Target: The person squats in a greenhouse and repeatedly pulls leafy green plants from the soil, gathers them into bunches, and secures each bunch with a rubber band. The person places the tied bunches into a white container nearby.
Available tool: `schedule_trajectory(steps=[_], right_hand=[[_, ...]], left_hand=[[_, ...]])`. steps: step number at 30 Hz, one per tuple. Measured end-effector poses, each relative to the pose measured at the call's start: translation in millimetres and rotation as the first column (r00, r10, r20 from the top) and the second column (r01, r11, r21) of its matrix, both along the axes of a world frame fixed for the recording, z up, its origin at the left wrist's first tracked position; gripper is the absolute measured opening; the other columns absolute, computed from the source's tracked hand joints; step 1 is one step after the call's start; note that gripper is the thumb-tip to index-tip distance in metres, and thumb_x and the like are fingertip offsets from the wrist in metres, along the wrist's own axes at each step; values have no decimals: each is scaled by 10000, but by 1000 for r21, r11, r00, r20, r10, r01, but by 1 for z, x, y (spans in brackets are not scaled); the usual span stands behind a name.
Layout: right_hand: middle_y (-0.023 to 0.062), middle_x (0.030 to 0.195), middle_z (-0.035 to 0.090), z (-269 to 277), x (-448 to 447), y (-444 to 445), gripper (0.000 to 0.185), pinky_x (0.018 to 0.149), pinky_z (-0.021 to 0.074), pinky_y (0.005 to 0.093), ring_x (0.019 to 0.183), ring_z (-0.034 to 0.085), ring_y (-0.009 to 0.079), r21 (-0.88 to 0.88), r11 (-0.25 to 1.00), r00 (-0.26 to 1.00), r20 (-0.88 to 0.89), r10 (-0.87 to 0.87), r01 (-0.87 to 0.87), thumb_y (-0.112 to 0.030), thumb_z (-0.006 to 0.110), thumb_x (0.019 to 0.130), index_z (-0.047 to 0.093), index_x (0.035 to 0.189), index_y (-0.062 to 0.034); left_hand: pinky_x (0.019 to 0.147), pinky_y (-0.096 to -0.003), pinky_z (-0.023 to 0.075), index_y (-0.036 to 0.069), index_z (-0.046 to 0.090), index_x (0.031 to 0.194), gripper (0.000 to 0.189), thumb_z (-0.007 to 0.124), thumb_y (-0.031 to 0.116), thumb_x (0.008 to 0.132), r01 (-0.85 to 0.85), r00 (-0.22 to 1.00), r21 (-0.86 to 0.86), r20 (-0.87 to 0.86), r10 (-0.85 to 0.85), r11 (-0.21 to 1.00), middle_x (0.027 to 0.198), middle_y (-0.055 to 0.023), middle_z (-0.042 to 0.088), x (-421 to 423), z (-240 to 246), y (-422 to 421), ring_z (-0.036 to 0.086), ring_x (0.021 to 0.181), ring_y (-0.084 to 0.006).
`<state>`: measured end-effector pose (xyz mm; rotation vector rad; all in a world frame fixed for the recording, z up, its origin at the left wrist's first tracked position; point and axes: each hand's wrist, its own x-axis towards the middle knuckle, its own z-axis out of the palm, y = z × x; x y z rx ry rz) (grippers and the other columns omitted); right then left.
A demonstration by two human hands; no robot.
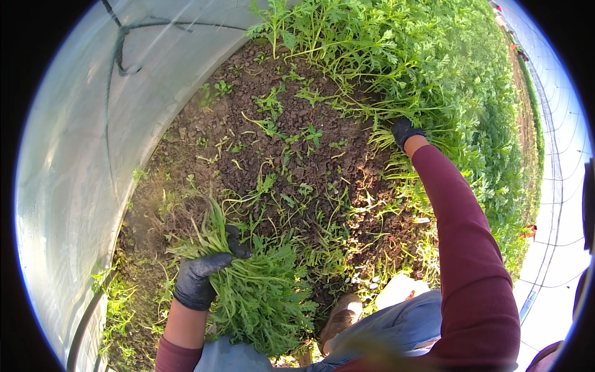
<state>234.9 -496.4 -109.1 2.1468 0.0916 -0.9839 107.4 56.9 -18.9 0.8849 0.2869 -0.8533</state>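
Observation:
My left hand (200, 279), in a black glove, is closed around a thick bunch of leafy greens (265, 293) with lobed leaves. Pale stems and thin roots stick out above the thumb, and the leaves hang down towards my legs. My right hand (406, 132), gloved in black too, reaches in at the edge of the standing greens (446, 83). Pale stem bases lie beside and beneath it. Foliage hides its fingers, so whether they grip stems is unclear.
Dark soil (297, 125) with scattered seedlings and cut stems lies between the hands. A translucent plastic greenhouse wall (79, 139) curves along the left, with a cord (109, 93) against it. My brown shoe (341, 316) rests on the ground below. Dense greens extend along the right.

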Motion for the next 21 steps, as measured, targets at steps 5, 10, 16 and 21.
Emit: schedule_trajectory(steps=[5,10,16,21], right_hand=[[121,987,678,13,-24,23,225,831,514,430,951,636,334,241,964,977,148,-152,113,-179,516,847,684,970,-94],[147,1034,663,44,-66,55,266,817,502,440,956,643,311,368,918,944,226,-241,146,-184,551,818,664,1050,-115],[146,935,669,145,-44,76,359,778,491,404,842,633,320,718,682,843,277,-460,137,-336,661,803,645,1034,-63],[47,763,653,196,3,160,341,617,454,281,667,563,107,974,-167,782,16,-624,-153,-312,668,855,637,990,0]], left_hand=[[812,-433,476,-29,495,1185,587,717,146,671,-4,1000,-49,16,5,999,950,-185,647,2,-7,-1,616,900,-329],[814,-442,493,-33,495,1203,585,716,111,680,19,998,-23,59,-18,1000,950,-143,662,1,-6,-2,637,878,-322],[826,-432,492,-58,478,1254,632,689,101,680,52,997,-30,62,-50,998,943,-124,669,6,0,-13,643,873,-300],[840,-423,469,-30,517,1188,570,675,90,654,-56,988,-72,-144,45,996,843,-92,647,3,10,-26,601,839,-275]])
